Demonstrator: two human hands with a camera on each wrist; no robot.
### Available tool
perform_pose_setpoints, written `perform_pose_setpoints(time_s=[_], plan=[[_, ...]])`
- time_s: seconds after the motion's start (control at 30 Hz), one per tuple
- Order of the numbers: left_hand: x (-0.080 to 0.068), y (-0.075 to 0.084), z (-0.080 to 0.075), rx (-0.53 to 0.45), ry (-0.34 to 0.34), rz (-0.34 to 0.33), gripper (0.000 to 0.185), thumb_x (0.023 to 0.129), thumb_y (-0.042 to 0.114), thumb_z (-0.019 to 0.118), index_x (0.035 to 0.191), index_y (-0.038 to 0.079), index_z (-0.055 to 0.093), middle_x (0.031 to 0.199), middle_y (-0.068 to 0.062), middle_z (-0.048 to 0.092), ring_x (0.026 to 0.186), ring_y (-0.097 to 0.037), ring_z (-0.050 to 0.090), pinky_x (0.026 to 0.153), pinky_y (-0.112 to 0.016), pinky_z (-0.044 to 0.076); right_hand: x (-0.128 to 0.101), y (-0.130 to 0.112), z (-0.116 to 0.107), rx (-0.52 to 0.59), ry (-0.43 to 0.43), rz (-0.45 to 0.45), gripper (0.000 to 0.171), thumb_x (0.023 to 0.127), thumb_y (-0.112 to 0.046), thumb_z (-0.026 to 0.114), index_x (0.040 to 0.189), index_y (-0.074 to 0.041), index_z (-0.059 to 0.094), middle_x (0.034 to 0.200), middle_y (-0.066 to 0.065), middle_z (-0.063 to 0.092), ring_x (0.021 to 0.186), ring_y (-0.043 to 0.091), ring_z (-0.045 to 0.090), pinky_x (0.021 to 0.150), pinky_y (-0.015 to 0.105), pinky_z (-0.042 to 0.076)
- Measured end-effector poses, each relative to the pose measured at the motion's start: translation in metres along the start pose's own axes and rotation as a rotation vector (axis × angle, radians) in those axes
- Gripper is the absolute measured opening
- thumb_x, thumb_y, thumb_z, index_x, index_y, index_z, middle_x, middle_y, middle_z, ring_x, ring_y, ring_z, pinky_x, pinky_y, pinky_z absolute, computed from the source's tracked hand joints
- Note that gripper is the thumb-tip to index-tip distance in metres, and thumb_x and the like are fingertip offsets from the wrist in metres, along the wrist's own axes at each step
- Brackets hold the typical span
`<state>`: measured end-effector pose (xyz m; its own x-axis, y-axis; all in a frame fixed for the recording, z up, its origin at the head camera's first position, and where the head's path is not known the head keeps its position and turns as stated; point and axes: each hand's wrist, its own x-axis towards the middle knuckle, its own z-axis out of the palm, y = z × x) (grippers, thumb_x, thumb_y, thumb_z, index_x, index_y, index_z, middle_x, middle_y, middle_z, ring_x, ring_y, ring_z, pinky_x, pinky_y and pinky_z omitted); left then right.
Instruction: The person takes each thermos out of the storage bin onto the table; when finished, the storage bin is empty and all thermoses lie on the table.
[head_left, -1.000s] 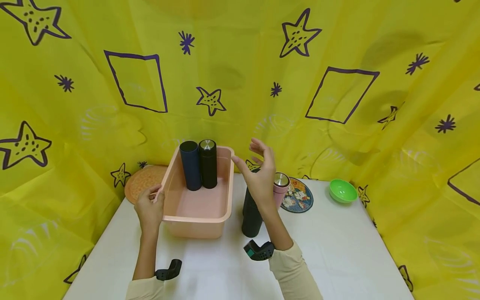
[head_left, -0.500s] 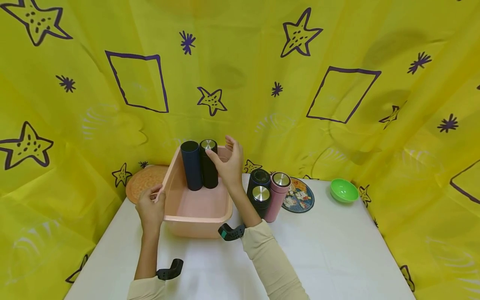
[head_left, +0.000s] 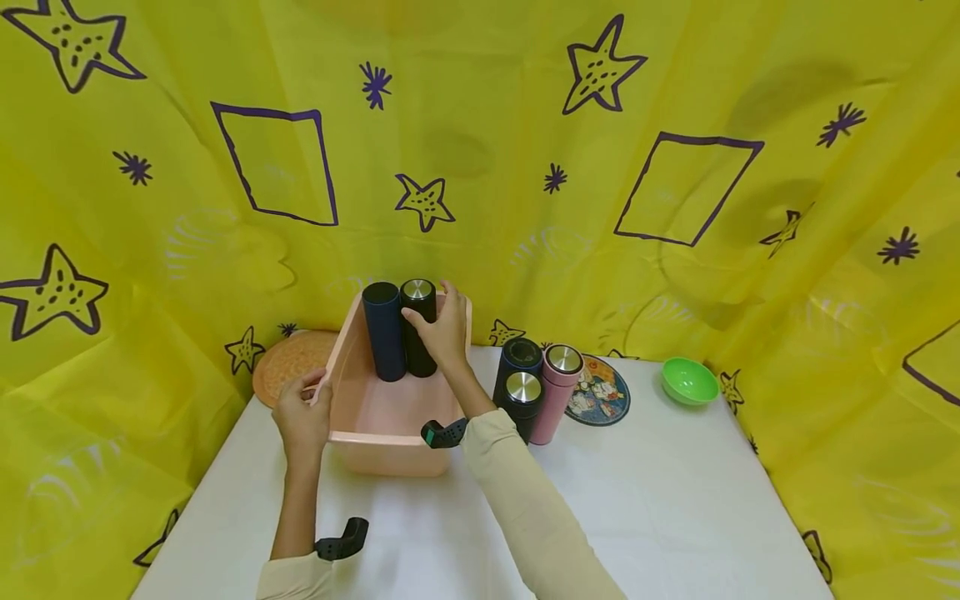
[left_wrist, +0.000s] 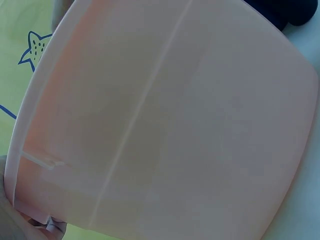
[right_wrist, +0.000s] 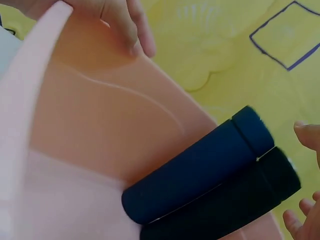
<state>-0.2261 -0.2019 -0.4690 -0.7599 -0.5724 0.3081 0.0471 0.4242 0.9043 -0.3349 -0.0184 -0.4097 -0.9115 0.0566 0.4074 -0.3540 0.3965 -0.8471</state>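
Observation:
A pink tub (head_left: 390, 437) stands on the white table (head_left: 660, 500). At its far end a navy flask (head_left: 382, 333) and a black flask (head_left: 417, 290) with a steel lid stand side by side. My right hand (head_left: 444, 335) reaches into the tub and curls round the black flask's upper part, thumb across its front. My left hand (head_left: 300, 417) grips the tub's left rim. The right wrist view shows the navy flask (right_wrist: 195, 167), the black flask (right_wrist: 235, 205), the tub wall (right_wrist: 100, 135) and left-hand fingers (right_wrist: 122, 22) over the rim. The tub's outside (left_wrist: 165, 125) fills the left wrist view.
Just right of the tub stand two dark flasks (head_left: 522, 400) and a pink flask (head_left: 557, 392). Behind them lies a round picture coaster (head_left: 603, 398), and a green bowl (head_left: 686, 381) sits farther right. An orange mat (head_left: 288, 362) lies at the back left. Yellow cloth walls surround the table.
My right hand moved left from above the flasks outside the tub, reached into the tub and closed round the black flask. The left hand stayed on the rim.

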Motion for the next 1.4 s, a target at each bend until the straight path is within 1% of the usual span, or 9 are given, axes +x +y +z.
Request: perform_pose_setpoints(time_s=[0.17, 0.33, 0.43, 0.67, 0.87, 1.03, 1.13, 1.27, 1.4], plan=[[0.000, 0.000, 0.001, -0.016, -0.001, 0.005, 0.023, 0.091, 0.006, 0.064, 0.111, -0.003, 0.070, 0.109, -0.021, 0.065, 0.085, -0.017, 0.057, 0.063, -0.001, 0.037, 0.007, 0.009, 0.006, -0.057, -0.044, 0.030, 0.080, 0.085, -0.029, 0.076, 0.147, 0.000, 0.034, 0.146, 0.022, 0.042, 0.136, 0.033, 0.039, 0.111, 0.045, 0.037], [0.000, -0.001, -0.001, -0.020, -0.004, -0.011, 0.023, 0.091, 0.006, 0.064, 0.111, -0.003, 0.070, 0.110, -0.021, 0.064, 0.086, -0.018, 0.057, 0.062, -0.001, 0.037, 0.014, 0.015, 0.010, -0.101, -0.112, 0.094, 0.087, 0.086, -0.031, 0.075, 0.152, -0.003, 0.026, 0.154, 0.019, 0.034, 0.144, 0.033, 0.031, 0.116, 0.046, 0.032], [0.000, -0.002, -0.001, -0.028, -0.005, -0.016, 0.023, 0.091, 0.006, 0.064, 0.111, -0.003, 0.070, 0.110, -0.021, 0.064, 0.088, -0.020, 0.058, 0.062, -0.001, 0.038, 0.019, 0.018, 0.011, -0.098, -0.150, 0.114, 0.091, 0.086, -0.032, 0.075, 0.154, -0.003, 0.021, 0.155, 0.019, 0.033, 0.144, 0.032, 0.032, 0.115, 0.045, 0.033], [0.001, 0.000, 0.002, -0.028, -0.005, -0.011, 0.022, 0.090, 0.007, 0.066, 0.110, -0.002, 0.071, 0.110, -0.020, 0.064, 0.084, -0.014, 0.057, 0.061, -0.002, 0.039, 0.028, 0.023, 0.012, -0.094, -0.206, 0.172, 0.094, 0.086, -0.032, 0.074, 0.155, -0.006, 0.016, 0.157, 0.017, 0.031, 0.142, 0.032, 0.036, 0.114, 0.046, 0.035], [-0.002, -0.001, 0.000, -0.020, 0.000, -0.034, 0.023, 0.091, 0.009, 0.066, 0.111, -0.001, 0.071, 0.110, -0.020, 0.065, 0.085, -0.015, 0.058, 0.061, -0.002, 0.039, 0.029, 0.028, 0.019, -0.115, -0.200, 0.175, 0.094, 0.086, -0.032, 0.075, 0.155, -0.005, 0.017, 0.157, 0.016, 0.031, 0.143, 0.031, 0.036, 0.114, 0.045, 0.035], [-0.004, -0.002, -0.002, -0.011, 0.015, -0.029, 0.023, 0.090, 0.008, 0.066, 0.111, 0.000, 0.071, 0.109, -0.021, 0.066, 0.078, 0.004, 0.052, 0.062, -0.001, 0.038, 0.028, 0.030, 0.025, -0.090, -0.183, 0.197, 0.095, 0.084, -0.032, 0.076, 0.155, -0.005, 0.019, 0.156, 0.017, 0.034, 0.142, 0.032, 0.037, 0.114, 0.047, 0.035], [-0.004, -0.001, -0.002, -0.017, 0.021, -0.016, 0.023, 0.090, 0.008, 0.067, 0.111, -0.001, 0.072, 0.109, -0.021, 0.066, 0.075, 0.010, 0.049, 0.062, -0.001, 0.039, 0.027, 0.031, 0.027, -0.082, -0.160, 0.203, 0.094, 0.083, -0.030, 0.077, 0.154, -0.005, 0.020, 0.155, 0.017, 0.036, 0.140, 0.034, 0.039, 0.113, 0.049, 0.036], [-0.004, -0.001, -0.003, -0.016, 0.022, -0.009, 0.023, 0.090, 0.007, 0.067, 0.110, -0.001, 0.072, 0.108, -0.021, 0.066, 0.074, 0.009, 0.049, 0.062, -0.001, 0.039, 0.027, 0.031, 0.029, -0.122, -0.122, 0.196, 0.091, 0.082, -0.029, 0.078, 0.153, -0.006, 0.026, 0.151, 0.016, 0.042, 0.137, 0.033, 0.043, 0.111, 0.047, 0.039], [-0.004, -0.001, -0.003, -0.014, 0.021, -0.017, 0.023, 0.090, 0.006, 0.067, 0.110, -0.002, 0.071, 0.108, -0.021, 0.066, 0.074, 0.010, 0.049, 0.061, -0.001, 0.039, 0.027, 0.032, 0.028, -0.202, -0.094, 0.162, 0.083, 0.080, -0.031, 0.080, 0.147, -0.003, 0.038, 0.142, 0.016, 0.051, 0.130, 0.031, 0.050, 0.108, 0.043, 0.042]])
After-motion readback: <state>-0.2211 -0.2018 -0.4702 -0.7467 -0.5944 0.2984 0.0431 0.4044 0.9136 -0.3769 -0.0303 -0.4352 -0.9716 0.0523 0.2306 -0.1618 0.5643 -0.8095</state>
